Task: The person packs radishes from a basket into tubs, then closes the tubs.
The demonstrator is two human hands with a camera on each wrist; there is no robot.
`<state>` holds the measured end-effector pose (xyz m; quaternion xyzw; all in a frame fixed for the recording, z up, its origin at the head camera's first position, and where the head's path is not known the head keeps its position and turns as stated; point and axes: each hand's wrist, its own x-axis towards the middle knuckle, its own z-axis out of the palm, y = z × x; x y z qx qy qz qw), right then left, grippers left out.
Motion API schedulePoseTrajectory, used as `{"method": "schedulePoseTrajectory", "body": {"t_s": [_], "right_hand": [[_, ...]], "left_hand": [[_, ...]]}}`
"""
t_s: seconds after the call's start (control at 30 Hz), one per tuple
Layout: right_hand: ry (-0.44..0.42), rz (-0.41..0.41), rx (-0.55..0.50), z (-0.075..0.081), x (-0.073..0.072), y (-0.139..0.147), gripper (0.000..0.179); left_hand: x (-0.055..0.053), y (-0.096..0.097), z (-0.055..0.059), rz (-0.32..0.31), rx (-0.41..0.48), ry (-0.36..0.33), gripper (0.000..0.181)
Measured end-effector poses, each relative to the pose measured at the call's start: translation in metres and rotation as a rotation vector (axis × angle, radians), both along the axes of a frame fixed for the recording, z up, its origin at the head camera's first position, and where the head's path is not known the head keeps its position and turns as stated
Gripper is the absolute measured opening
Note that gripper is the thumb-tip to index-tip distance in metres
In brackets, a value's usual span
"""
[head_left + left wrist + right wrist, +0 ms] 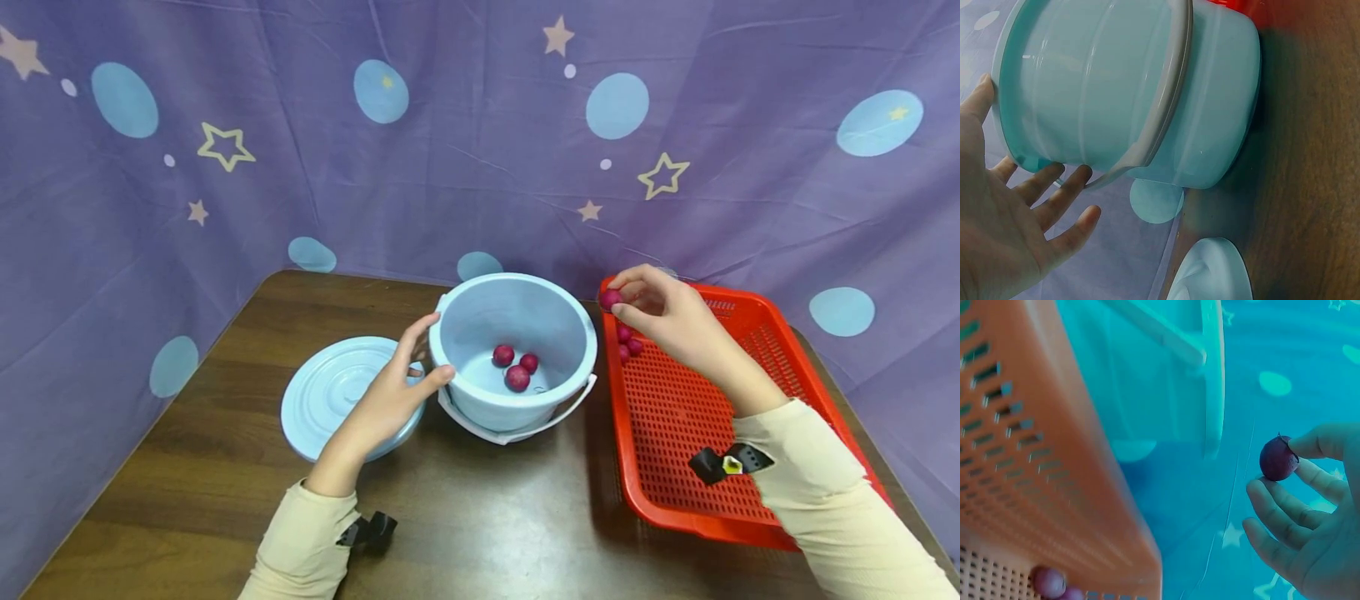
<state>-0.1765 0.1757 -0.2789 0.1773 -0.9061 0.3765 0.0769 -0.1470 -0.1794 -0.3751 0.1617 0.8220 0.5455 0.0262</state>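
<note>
A light-blue bucket stands upright with several small round dark-red fruits on its floor, one of them a fruit near the front. My left hand rests against the bucket's left side, fingers spread and thumb at the rim; in the left wrist view the fingers look loosely extended. Over the back left corner of the red basket, my right hand pinches another dark-red fruit between thumb and fingers. Below it, more fruits lie in that basket corner.
A round light-blue lid lies on the wooden table left of the bucket, partly behind my left hand. The bucket's white handle hangs down in front. A purple patterned cloth hangs behind the table.
</note>
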Motion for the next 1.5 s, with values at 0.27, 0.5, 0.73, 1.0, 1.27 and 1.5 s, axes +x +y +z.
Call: {"method": "schedulePoseTrajectory", "body": {"t_s": [0.27, 0.5, 0.73, 1.0, 1.27, 1.5], "right_hand": [[-0.003, 0.047, -0.048, 0.004, 0.008, -0.028, 0.022], [-0.045, 0.148, -0.087, -0.003, 0.007, -0.05, 0.022], [-0.054, 0.205, -0.07, -0.008, 0.006, -0.064, 0.024], [-0.068, 0.213, -0.01, -0.019, 0.009, -0.068, 0.023], [-0.058, 0.226, 0.067, -0.025, 0.011, -0.07, 0.02], [-0.053, 0.243, 0.063, -0.029, 0.01, -0.074, 0.019]], "left_hand": [[-0.001, -0.004, 0.003, 0.004, 0.0, 0.006, 0.067], [-0.001, -0.006, 0.004, 0.009, -0.008, 0.014, 0.068], [-0.002, -0.006, 0.008, 0.008, -0.011, 0.029, 0.069], [-0.002, -0.001, 0.005, 0.003, -0.016, 0.021, 0.07], [0.001, 0.003, 0.001, 0.013, -0.008, 0.012, 0.07], [0.004, 0.0, -0.003, 0.025, -0.007, -0.005, 0.069]]}}
